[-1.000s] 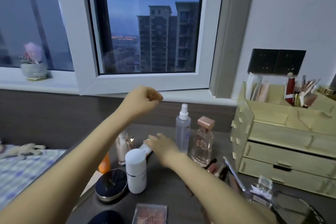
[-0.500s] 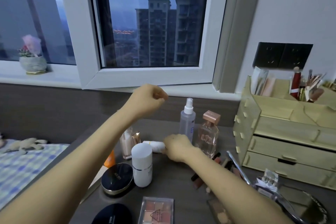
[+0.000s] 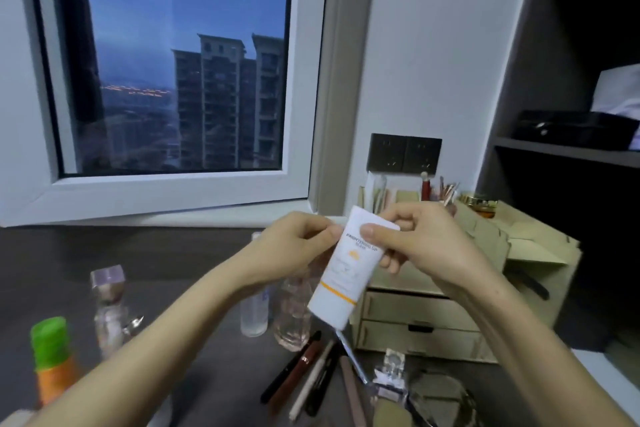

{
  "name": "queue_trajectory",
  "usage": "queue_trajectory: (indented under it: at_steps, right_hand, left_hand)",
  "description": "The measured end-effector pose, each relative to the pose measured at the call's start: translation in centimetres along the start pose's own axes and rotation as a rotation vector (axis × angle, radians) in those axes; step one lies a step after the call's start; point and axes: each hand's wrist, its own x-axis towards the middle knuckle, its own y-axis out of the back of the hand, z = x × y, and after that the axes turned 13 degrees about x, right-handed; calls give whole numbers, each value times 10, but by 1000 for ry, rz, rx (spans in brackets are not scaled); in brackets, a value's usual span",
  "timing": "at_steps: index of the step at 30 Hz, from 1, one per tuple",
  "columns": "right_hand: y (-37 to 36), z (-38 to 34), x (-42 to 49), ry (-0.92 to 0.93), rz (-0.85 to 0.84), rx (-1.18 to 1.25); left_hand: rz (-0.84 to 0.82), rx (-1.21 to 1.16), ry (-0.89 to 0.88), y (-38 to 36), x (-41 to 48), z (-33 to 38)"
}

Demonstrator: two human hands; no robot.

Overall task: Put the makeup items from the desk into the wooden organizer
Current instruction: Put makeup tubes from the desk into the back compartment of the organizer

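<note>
A white cream tube (image 3: 343, 274) with an orange band is held up in the air in front of the wooden organizer (image 3: 460, 288), cap end down. My right hand (image 3: 415, 246) grips its upper flat end. My left hand (image 3: 294, 246) pinches the tube's left edge near the top. The organizer stands on the dark desk (image 3: 214, 350) at the right, with drawers in front and brushes and a red stick (image 3: 425, 187) in its top slots. Pencils and pens (image 3: 304, 374) lie loose on the desk below the tube.
A clear spray bottle (image 3: 254, 312) and a pink perfume bottle (image 3: 291, 315) stand behind my left wrist. A pink-capped bottle (image 3: 109, 302) and an orange bottle with a green cap (image 3: 52, 357) stand at left. A small perfume bottle (image 3: 391, 371) and a mirror (image 3: 440, 399) lie at bottom right.
My right hand took the white tube off the desk and lifted it toward the organizer. My left hand came across and took hold of it too. The camera turned right.
</note>
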Motion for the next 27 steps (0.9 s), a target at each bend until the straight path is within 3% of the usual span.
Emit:
queue_trajectory:
  at_steps: [6,11,17,27]
  right_hand:
    - [61,-8,28,38,307,-92]
    - [92,-1,86,179,662,-654]
    - [84,50,154,29,571,-908]
    - [71,92,179,-243,417,-737]
  left_hand:
    - [118,-203,83,-39,51,20]
    - [182,-241,177,-46,80,8]
    - [234,-177,219,-43,93,-10]
    - [260,-182,269,-26,96,-40]
